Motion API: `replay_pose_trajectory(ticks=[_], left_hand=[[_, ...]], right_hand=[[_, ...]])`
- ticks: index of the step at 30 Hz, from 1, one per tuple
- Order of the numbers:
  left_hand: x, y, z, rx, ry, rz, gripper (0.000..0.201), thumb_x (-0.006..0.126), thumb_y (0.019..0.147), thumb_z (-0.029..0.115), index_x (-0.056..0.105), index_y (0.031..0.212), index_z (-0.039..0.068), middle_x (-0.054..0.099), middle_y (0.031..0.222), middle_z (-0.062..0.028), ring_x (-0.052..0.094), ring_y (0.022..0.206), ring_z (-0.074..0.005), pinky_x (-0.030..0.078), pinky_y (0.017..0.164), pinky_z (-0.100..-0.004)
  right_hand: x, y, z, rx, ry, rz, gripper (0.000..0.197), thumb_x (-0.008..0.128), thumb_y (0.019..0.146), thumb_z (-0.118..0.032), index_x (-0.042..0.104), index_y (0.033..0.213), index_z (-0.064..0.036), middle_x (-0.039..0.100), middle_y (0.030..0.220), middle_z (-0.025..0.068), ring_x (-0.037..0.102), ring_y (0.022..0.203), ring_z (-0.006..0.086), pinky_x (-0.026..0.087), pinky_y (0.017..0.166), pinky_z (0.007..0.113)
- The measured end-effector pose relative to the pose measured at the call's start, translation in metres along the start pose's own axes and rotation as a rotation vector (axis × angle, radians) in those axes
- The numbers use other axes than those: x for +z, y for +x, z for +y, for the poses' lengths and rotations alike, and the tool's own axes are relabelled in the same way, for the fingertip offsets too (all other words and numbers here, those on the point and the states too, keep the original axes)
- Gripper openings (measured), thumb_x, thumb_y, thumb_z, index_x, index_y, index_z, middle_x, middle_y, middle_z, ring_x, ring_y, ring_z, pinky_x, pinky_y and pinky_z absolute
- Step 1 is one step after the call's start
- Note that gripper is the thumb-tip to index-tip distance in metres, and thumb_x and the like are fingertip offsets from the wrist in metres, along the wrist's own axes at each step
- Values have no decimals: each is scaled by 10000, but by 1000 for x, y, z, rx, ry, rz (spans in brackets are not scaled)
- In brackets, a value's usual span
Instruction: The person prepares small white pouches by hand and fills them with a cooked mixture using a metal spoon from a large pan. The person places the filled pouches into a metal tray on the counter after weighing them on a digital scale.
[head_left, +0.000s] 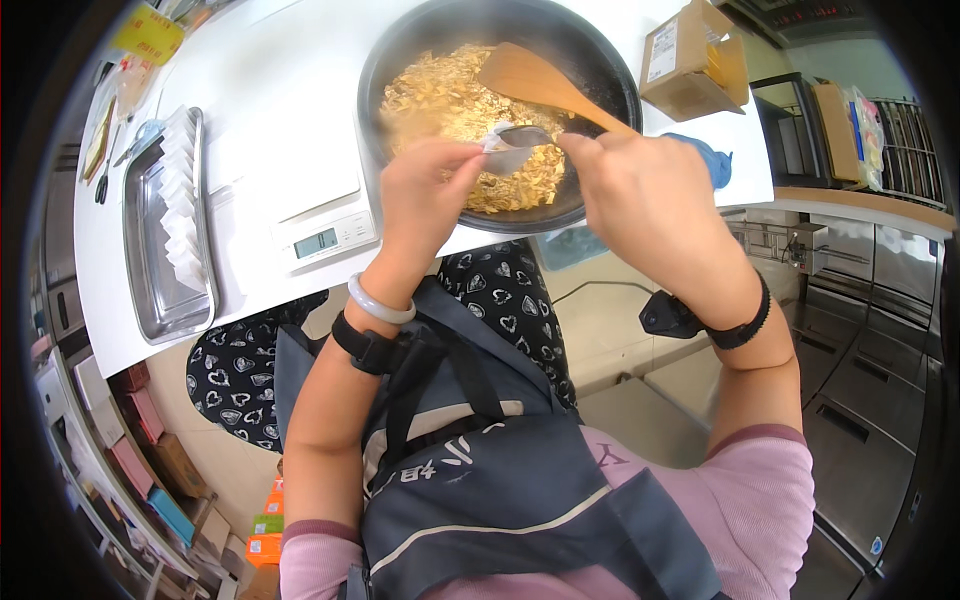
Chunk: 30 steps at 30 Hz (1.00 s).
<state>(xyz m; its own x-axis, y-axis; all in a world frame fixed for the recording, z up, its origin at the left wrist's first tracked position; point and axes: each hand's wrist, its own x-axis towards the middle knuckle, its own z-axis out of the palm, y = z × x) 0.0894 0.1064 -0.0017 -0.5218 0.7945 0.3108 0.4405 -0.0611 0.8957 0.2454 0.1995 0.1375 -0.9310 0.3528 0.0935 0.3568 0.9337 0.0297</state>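
Note:
Over a large dark round pan (610, 75), my left hand (430, 190) pinches a small white pouch (508, 160) at its edge. My right hand (645, 185) is closed on a small metal spoon (528, 136), whose bowl is at the pouch's mouth. Most of the spoon's handle is hidden by the fingers. Yellowish-brown dried flakes (450, 85) lie heaped in the pan below. A wooden spatula (540, 85) rests on them, its handle running toward the rim behind my right hand.
Left of the pan, a digital scale (335, 238) sits near the white table's front edge. A metal tray (150, 290) holds a row of white pouches (180, 215). An opened cardboard box (690, 65) and something blue (705, 155) are at the right.

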Motion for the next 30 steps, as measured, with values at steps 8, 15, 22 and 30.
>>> replay_pose_trajectory(ticks=[8,15,22,30], left_hand=[[-13,3,0,74,68,53,72,690,779,18,693,851,25,613,823,-15,477,622,-37,342,501,-160],[-107,16,-18,60,-85,331,74,668,805,-3,663,879,2,610,836,-25,561,751,-70,448,622,-166],[-177,18,-67,-49,549,129,88,686,786,98,669,846,36,622,816,-38,564,696,-100,429,606,-217],[-169,18,-83,-15,583,16,147,658,798,92,674,945,83,597,862,-41,572,715,-125,410,574,-235]], right_hand=[[12,-13,1,114,121,207,188,559,778,-87,667,925,-40,628,667,136,627,588,285,492,534,361],[74,-17,30,506,414,185,178,571,832,-157,687,912,-47,643,733,175,633,690,322,503,623,397],[121,-7,37,582,364,32,194,546,822,-169,691,884,-56,651,769,173,631,737,350,501,695,439],[135,-4,28,591,666,-31,212,555,816,-146,693,953,-61,651,732,179,644,698,323,503,679,398]])
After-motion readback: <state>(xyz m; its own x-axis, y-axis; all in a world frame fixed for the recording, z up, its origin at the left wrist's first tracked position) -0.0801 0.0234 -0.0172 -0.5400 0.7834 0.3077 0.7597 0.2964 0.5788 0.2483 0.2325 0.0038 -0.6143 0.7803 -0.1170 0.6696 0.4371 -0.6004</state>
